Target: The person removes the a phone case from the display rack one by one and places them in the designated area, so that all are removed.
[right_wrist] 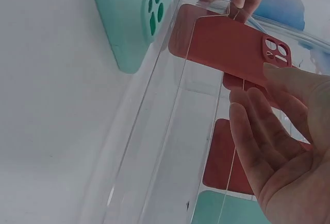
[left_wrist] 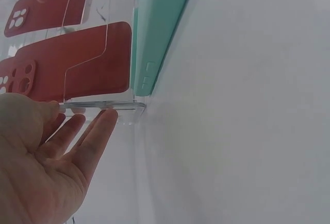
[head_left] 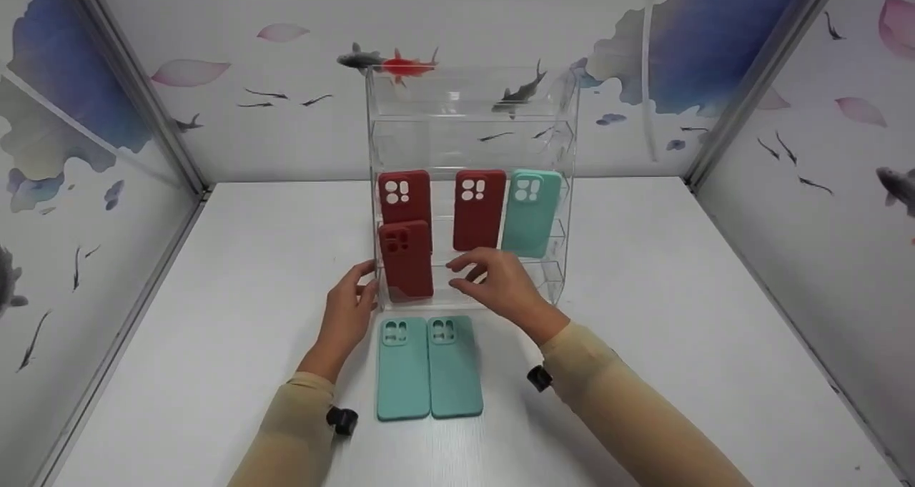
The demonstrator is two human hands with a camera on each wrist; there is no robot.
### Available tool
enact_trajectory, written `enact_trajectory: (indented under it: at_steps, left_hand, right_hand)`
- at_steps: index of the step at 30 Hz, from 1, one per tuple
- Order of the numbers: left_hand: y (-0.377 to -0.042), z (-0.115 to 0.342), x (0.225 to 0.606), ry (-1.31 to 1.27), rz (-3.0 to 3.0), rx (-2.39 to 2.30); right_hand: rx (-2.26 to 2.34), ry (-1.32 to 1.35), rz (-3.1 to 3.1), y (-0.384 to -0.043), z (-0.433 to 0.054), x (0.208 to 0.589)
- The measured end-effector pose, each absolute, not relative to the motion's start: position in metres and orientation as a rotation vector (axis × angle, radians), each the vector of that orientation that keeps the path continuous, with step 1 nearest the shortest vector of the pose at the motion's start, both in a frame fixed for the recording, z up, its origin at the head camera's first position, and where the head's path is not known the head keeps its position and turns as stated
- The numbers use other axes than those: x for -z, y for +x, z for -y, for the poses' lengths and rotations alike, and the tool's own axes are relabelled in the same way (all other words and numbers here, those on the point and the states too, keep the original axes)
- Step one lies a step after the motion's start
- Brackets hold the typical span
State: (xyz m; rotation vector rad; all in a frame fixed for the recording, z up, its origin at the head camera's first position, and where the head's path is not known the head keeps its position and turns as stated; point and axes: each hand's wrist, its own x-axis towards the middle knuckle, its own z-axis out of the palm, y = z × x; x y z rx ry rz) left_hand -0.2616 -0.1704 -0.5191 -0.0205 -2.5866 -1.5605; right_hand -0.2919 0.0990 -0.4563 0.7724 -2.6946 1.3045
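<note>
A clear acrylic display rack [head_left: 472, 140] stands on the table with phone cases on its tiers. Against its left side wall, my left hand [head_left: 350, 314] touches with fairly straight fingers, beside the front red phone case [head_left: 409, 269] on the lowest tier. Higher up are another red phone case [head_left: 414, 199] at left, a red phone case [head_left: 479, 219] near the middle and a teal phone case [head_left: 532, 219] at right. My right hand [head_left: 506, 287] hovers before the lower tiers, thumb and fingers apart, holding nothing. In the right wrist view its thumb overlaps the front red case [right_wrist: 227, 41].
Two teal phone cases, a left one [head_left: 404, 380] and a right one [head_left: 456, 376], lie side by side on the white table [head_left: 271, 222] before the rack. Printed panels [head_left: 286, 136] with fish and petals enclose the table at the back and both sides.
</note>
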Motion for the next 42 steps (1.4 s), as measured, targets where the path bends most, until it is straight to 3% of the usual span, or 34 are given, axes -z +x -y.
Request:
enact_trajectory:
  at_steps: [15, 42]
  left_hand:
    - [-0.264, 0.170, 0.519, -0.026, 2.568, 1.578]
    - [-0.260, 0.171, 0.519, -0.016, 2.589, 1.553]
  right_hand:
    - [-1.245, 0.771, 2.537, -0.325, -0.064, 0.423]
    - [-1.314, 0.771, 2.456, -0.332, -0.052, 0.441]
